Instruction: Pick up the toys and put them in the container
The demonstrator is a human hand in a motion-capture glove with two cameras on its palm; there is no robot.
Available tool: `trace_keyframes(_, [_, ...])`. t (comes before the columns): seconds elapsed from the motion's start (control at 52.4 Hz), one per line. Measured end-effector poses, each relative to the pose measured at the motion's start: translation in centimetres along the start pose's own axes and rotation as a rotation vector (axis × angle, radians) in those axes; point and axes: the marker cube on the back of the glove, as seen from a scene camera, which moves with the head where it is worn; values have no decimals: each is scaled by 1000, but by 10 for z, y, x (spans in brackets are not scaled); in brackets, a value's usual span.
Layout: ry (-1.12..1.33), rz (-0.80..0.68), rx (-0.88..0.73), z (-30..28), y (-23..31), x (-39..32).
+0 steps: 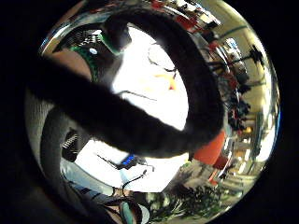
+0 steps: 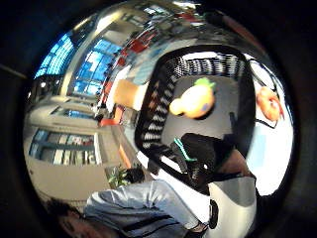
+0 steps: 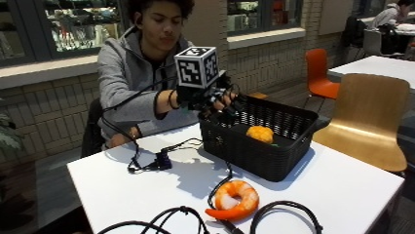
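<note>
A black woven basket (image 3: 259, 156) stands on the white table (image 3: 350, 190). Inside it lies a yellow-orange toy (image 3: 260, 134) with a green tip, also seen in the thumb side palm view as the toy (image 2: 195, 101) within the basket (image 2: 148, 124). My gloved right hand (image 3: 211, 100) hovers over the basket's rear left rim, fingers relaxed and holding nothing. An orange and white shrimp toy (image 3: 235, 199) rests on the table in front of the basket, and the shrimp (image 2: 270, 104) shows beside the basket in the palm view too.
Black cables (image 3: 168, 217) loop across the table's front, and a small black device (image 3: 162, 161) sits left of the basket. A wooden chair (image 3: 369, 122) stands to the right. The person's bare hand (image 3: 120, 140) rests at the table's far edge.
</note>
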Motion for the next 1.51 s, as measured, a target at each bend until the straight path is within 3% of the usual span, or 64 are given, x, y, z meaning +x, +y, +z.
trace_keyframes(0.172, [63,138,-318,36,-30,105])
trace_keyframes(0.286, [67,210,-395,72,-45,130])
trace_keyframes(0.725, [145,215,-322,160,-92,158])
trace_keyframes(0.821, [160,197,-237,161,-93,156])
trace_keyframes(1.088, [88,239,-269,166,-93,153])
trace_keyframes(1.221, [105,259,-190,167,-95,143])
trace_keyframes(1.508, [237,173,-100,140,-82,127])
